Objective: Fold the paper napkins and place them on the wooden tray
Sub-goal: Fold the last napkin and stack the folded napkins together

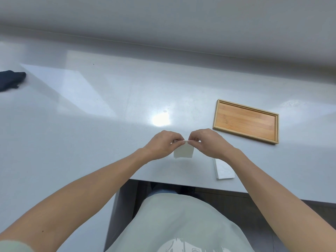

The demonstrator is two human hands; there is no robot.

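A small white paper napkin [184,152] hangs just above the table near its front edge. My left hand [161,144] and my right hand [209,142] both pinch its top edge, fingertips almost touching. A stack of white napkins [223,171] lies flat under my right wrist, partly hidden by it. The wooden tray [245,121] sits to the right and farther back, with nothing in it.
The pale grey table [91,115] stretches wide to the left and back, up to a wall. A dark cloth-like object [11,80] lies at the far left edge. The table's front edge runs just below the napkin stack.
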